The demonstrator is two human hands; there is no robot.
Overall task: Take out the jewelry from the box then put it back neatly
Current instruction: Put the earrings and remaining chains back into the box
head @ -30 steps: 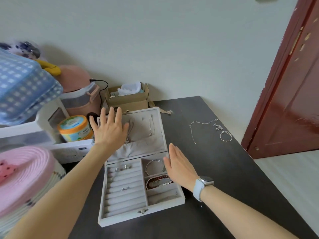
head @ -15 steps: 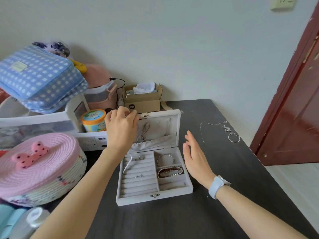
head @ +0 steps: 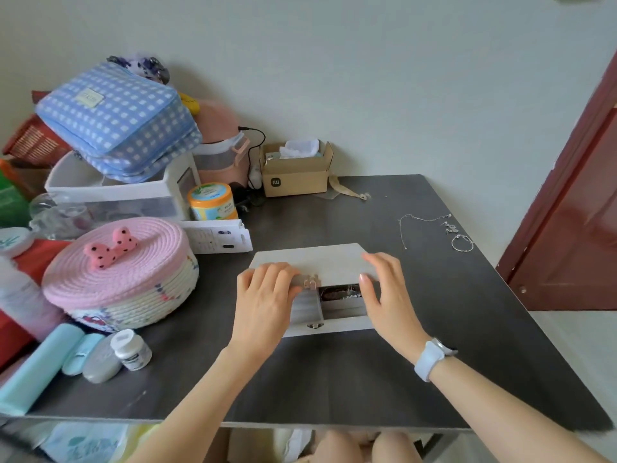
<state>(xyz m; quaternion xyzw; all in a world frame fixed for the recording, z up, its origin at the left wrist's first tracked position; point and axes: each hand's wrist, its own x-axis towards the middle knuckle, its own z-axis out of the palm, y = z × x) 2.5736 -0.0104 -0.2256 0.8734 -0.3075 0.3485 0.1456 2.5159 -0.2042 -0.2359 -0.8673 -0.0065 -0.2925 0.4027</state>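
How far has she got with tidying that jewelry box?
Some pieces are out: a necklace chain and a bangle lie on the table. Both hands, left hand and right hand, hold the jewelry box lid partly lowered; bracelets show inside. The loose pieces aren't back yet.

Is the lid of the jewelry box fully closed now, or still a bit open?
Still partly open. The lid is lowered, but a gap under its front edge shows a bracelet inside; both hands hold it.

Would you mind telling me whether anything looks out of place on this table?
Yes: a thin chain necklace, small earrings and a ring bracelet lie loose near the table's right edge, outside the jewelry box, while both hands, left hand and right hand, hold its lid almost shut.
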